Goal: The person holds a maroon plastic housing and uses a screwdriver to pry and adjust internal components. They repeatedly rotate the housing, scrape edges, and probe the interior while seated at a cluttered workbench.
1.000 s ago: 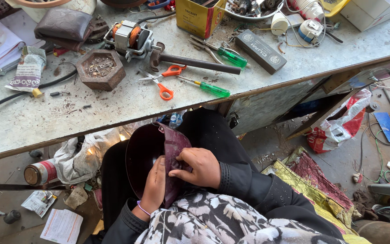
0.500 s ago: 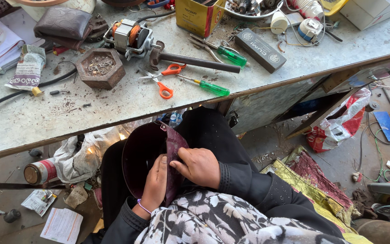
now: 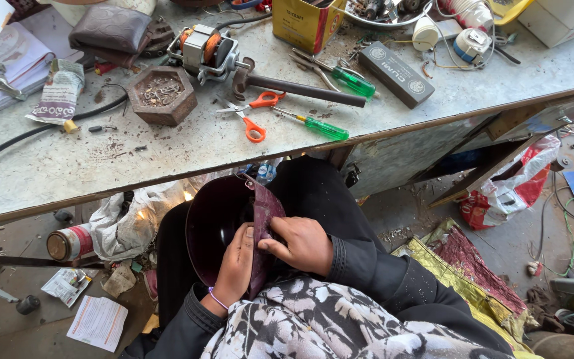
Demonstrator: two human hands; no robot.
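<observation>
The workbench (image 3: 167,149) stretches above and beyond the grip, its edge just past the far rim of what the person holds in the lap. That thing is a dark, rounded bowl-shaped shell (image 3: 210,223), turned with its hollow up and resting on the thighs, below the bench edge. A maroon sheet of abrasive-looking paper (image 3: 265,219) is folded over its right rim.

The left hand (image 3: 235,266) lies inside the hollow, fingers pressed flat against the inner side of the sheet. The right hand (image 3: 303,242) is closed over the outside of the rim, thumb and fingers pinching the sheet against the shell. So both hands clamp one thin layer to a curved wall, and nothing else steadies the shell but the lap.

The likeliest trouble, as I judge it, is the shell rolling away to the left of the grip, since it is round and unsupported there. The sheet may also slide or crease under the pinch, letting fingertips rub the bare rim.

Up and away from the grip, on the bench, lie orange-handled scissors (image 3: 254,116) and a green-handled screwdriver (image 3: 317,125) close to the edge; a raised elbow or a knock on the bench could send them down toward the lap.
</observation>
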